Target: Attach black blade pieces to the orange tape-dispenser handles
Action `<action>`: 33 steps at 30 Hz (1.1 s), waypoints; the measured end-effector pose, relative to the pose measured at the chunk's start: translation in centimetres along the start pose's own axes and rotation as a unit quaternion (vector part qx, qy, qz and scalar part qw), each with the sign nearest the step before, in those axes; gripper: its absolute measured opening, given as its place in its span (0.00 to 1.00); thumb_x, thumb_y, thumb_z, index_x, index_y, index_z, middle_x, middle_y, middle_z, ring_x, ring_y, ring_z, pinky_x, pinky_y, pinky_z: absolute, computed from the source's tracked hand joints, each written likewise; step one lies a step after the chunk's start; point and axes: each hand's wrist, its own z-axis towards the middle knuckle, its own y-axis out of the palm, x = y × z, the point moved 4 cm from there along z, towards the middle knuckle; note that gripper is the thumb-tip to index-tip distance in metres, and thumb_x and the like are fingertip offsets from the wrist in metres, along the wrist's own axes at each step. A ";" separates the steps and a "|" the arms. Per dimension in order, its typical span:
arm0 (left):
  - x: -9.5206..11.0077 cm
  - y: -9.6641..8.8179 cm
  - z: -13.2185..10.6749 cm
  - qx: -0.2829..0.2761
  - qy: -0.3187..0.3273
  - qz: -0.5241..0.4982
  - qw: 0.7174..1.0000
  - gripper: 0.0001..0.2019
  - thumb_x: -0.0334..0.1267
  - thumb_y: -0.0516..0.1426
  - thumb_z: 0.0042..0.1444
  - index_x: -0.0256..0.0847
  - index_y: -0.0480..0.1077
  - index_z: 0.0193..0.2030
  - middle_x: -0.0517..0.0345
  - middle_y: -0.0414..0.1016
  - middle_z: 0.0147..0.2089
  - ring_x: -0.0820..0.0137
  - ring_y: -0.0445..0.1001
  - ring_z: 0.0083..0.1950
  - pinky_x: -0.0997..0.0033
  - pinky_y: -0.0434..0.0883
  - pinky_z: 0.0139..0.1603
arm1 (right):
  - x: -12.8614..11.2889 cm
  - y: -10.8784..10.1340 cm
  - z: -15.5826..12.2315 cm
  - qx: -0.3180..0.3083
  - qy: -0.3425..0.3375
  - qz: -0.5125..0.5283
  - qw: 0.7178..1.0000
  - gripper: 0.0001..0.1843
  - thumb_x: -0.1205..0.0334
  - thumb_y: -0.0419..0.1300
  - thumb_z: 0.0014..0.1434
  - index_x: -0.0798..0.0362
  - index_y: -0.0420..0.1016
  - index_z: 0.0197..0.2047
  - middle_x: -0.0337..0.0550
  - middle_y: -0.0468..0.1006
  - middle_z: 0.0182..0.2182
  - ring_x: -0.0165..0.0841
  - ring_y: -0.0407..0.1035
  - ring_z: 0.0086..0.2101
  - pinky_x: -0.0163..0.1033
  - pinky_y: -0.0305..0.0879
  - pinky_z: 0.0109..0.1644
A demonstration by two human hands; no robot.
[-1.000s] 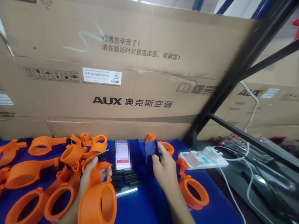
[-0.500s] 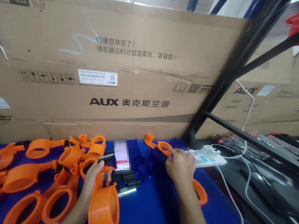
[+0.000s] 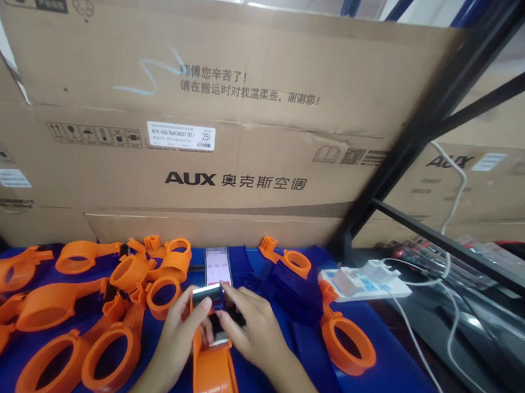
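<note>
My left hand (image 3: 181,327) is closed around the head of an orange tape dispenser (image 3: 214,375), whose round hub hangs toward me. A toothed metal blade strip (image 3: 207,290) lies across the dispenser's head under my left thumb. At the blade's right end, the thumb and forefinger of my right hand (image 3: 254,326) press on a small dark blue part (image 3: 218,304) of the head. What the other right fingers touch is hidden. Just behind both hands lies a phone (image 3: 217,268) with a timer on its screen.
Several orange dispensers (image 3: 51,366) cover the left of the blue tabletop. On the right are one orange dispenser (image 3: 347,344), another (image 3: 296,262) behind dark blue pieces (image 3: 294,294), and a white power strip (image 3: 390,283) with cables. A cardboard box (image 3: 241,133) stands behind, beside a black rack post (image 3: 401,160).
My right hand has come from the right side of the table to the dispenser's head. My left hand has shifted rightward with the dispenser, and both hands now meet before the phone.
</note>
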 end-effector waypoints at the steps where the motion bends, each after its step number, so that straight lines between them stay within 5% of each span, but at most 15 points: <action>1: 0.0 0.0 -0.1 -0.009 0.004 0.009 1.000 0.13 0.49 0.63 0.62 0.42 0.69 0.40 0.64 0.73 0.18 0.72 0.71 0.19 0.76 0.67 0.25 | 0.1 0.2 -0.2 0.006 -0.004 -0.011 1.000 0.26 0.61 0.57 0.69 0.56 0.69 0.68 0.49 0.82 0.33 0.38 0.76 0.32 0.41 0.76 0.37; 14: 0.2 -0.1 -0.3 -0.011 0.024 0.024 0.999 0.14 0.50 0.60 0.65 0.41 0.73 0.37 0.68 0.65 0.13 0.77 0.59 0.14 0.77 0.59 0.21 | -0.7 1.8 -0.8 0.001 -0.048 -0.080 0.996 0.29 0.66 0.47 0.72 0.60 0.58 0.74 0.47 0.82 0.29 0.37 0.77 0.26 0.40 0.78 0.34; 18: 0.5 0.2 -0.2 -0.001 -0.007 -0.041 0.999 0.13 0.49 0.63 0.63 0.41 0.72 0.36 0.67 0.67 0.15 0.77 0.63 0.15 0.77 0.63 0.22 | -0.4 1.2 -0.3 -0.018 -0.031 -0.032 0.999 0.30 0.63 0.50 0.73 0.56 0.57 0.75 0.51 0.84 0.37 0.39 0.80 0.33 0.43 0.80 0.40; 22: 1.0 0.2 -0.2 0.044 -0.036 -0.113 0.992 0.16 0.47 0.68 0.56 0.43 0.74 0.47 0.65 0.74 0.24 0.76 0.69 0.18 0.77 0.69 0.23 | -0.3 0.8 0.2 -0.053 -0.048 -0.009 0.997 0.31 0.65 0.51 0.71 0.52 0.55 0.76 0.54 0.83 0.48 0.41 0.80 0.43 0.46 0.80 0.48; 33: 1.0 0.4 -0.4 -0.005 -0.069 -0.062 0.996 0.18 0.47 0.70 0.53 0.40 0.76 0.45 0.64 0.73 0.22 0.78 0.64 0.16 0.79 0.64 0.20 | -0.7 2.1 -0.9 -0.024 -0.060 -0.104 0.993 0.35 0.74 0.49 0.65 0.60 0.53 0.75 0.47 0.82 0.31 0.38 0.77 0.28 0.42 0.78 0.35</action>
